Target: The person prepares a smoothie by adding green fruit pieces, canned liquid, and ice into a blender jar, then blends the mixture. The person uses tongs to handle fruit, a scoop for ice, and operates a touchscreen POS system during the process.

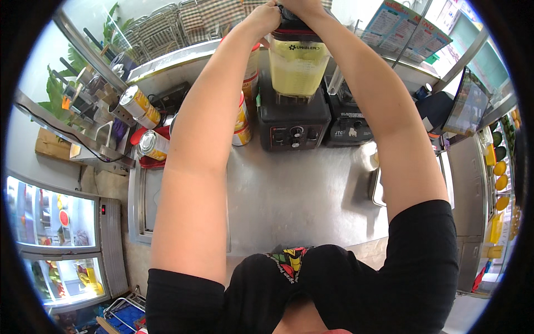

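Observation:
Both my arms stretch forward to a blender at the far edge of the counter. Its clear jar (298, 68) holds a pale yellow-green, frothy mix and stands upright on a black blender base (293, 119) with a dial on its front. My left hand (264, 16) is closed on the side of the black blender lid (292, 22). My right hand (302, 5) rests at the lid's top; the upper picture edge cuts it off and its fingers are hidden.
A second black blender base (350, 127) stands just right of the first. Cans (241, 119) stand to its left, and more tins (153, 145) sit on a red tray. The steel counter (289, 195) spreads below my arms. A metal tray (379, 186) lies partly behind my right arm. A glass-door fridge (55, 220) stands left.

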Available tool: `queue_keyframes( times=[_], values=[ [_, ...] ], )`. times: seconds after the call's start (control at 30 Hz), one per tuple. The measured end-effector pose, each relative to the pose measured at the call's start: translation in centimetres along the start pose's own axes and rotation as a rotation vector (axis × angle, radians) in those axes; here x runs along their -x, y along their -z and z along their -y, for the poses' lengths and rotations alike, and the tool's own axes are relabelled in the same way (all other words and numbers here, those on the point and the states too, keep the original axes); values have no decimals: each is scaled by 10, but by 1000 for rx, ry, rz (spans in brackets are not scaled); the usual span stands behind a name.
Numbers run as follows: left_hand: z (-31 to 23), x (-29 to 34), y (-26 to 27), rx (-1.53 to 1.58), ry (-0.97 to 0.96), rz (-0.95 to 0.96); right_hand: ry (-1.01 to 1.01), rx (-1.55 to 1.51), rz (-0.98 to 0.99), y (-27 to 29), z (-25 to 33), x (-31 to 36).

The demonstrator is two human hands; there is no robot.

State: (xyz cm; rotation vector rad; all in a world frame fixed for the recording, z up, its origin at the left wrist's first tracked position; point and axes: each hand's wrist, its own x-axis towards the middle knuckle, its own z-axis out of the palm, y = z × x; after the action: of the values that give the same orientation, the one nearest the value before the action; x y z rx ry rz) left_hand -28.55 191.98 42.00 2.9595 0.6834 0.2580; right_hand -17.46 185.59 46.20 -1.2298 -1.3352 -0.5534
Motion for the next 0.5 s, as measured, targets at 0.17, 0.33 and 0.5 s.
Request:
queue_keyframes(
  times=[0.17, 0.33, 0.5],
  values=[
    [-35, -7, 4, 723, 161, -180, -467, 289, -129, 9, -65, -17],
    [-42, 19, 27, 839, 262, -77, -140, 14, -189, 14, -6, -5],
    [-45, -2, 8, 924, 308, -150, -288, 295, -46, 2, -79, -13]
  ],
)
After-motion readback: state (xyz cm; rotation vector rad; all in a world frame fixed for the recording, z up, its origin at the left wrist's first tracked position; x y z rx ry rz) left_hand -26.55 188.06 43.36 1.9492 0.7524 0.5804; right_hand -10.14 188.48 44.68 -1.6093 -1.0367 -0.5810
